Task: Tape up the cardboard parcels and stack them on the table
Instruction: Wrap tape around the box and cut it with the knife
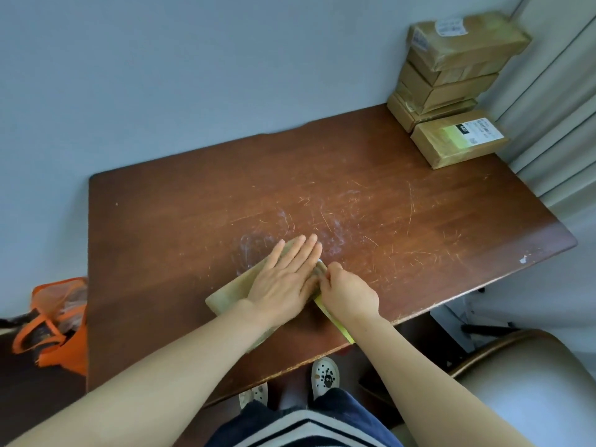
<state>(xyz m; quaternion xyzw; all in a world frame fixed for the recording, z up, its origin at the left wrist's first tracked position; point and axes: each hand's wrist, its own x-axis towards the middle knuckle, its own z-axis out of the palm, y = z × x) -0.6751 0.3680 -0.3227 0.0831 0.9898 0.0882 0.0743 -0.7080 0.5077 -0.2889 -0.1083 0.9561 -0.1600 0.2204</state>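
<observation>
- My left hand lies flat, fingers straight and together, palm pressing down on the parcel.
- The parcel sits near-centre on the bench, close to the near edge. It lies slantwise, its long axis running roughly near-left to far-right.
- My right hand has its fingers curled, pinching at the parcel's right edge, touching the left hand's fingertips.
- A yellow strip, probably tape, runs from that pinch toward me, past the bench edge.
- Step, I judge: still sealing, strip not smoothed down yet.
- The stack of parcels is in the far-right corner, with a single parcel just in front of it.
- The stack lies far-right of both hands, well apart, and the right hand is nearer.
</observation>
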